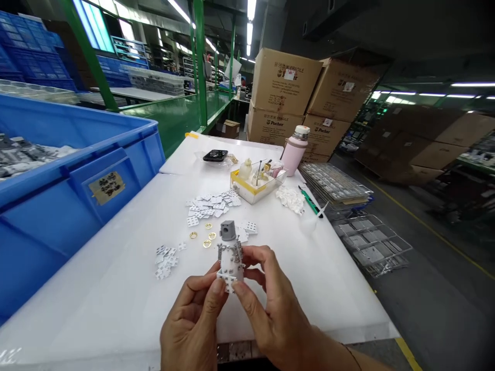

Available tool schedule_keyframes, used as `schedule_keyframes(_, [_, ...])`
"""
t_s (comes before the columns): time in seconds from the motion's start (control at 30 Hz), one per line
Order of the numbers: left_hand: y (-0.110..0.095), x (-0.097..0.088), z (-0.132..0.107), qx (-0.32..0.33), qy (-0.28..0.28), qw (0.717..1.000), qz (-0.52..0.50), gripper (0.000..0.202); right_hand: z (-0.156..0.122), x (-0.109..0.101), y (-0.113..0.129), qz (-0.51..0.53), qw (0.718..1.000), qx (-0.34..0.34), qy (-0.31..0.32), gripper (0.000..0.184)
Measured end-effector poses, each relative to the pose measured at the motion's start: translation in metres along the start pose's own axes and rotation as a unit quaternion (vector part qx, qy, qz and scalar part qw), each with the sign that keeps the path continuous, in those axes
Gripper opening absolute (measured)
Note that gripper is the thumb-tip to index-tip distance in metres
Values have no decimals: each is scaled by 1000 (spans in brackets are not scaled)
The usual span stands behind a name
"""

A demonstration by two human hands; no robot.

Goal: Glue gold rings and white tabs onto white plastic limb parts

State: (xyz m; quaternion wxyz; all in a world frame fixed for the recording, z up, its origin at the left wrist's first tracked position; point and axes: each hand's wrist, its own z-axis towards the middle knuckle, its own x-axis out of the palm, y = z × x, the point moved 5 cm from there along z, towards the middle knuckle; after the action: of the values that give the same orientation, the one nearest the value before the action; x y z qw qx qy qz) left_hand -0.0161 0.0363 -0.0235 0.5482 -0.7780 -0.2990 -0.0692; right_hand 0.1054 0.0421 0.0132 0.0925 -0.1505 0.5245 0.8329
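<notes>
Both hands are together above the front of the white table [127, 304]. Between them stands an upright white cylindrical model part [231, 257] with a grey blocky top and small grey studs round its side. A small white plate with dark dots [226, 282] lies against its lower front. My left hand [195, 314] pinches this plate at its left side, with the thumb in front; its fingertips behind are hidden. My right hand [270, 299] is closed round the model part from the right, its thumb tip at the plate's right edge.
Several gold rings [212, 236] and loose white dotted plates [209, 206] lie beyond my hands. Farther back are a tool tray [253, 196], crumpled tissue [291, 199], a green-handled knife [309, 201] and a pink bottle [294, 152]. A blue crate [77, 216] borders the left.
</notes>
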Motion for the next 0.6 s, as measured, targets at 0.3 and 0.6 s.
schedule_keyframes(0.3, [2, 2, 10, -52, 35, 998, -29, 20, 12, -9, 17, -114, 992, -21, 48, 38])
schedule_keyframes(0.6, [12, -5, 17, -142, 15, 979, -147, 17, -3, -136, -56, -161, 922, 38, -350, 30])
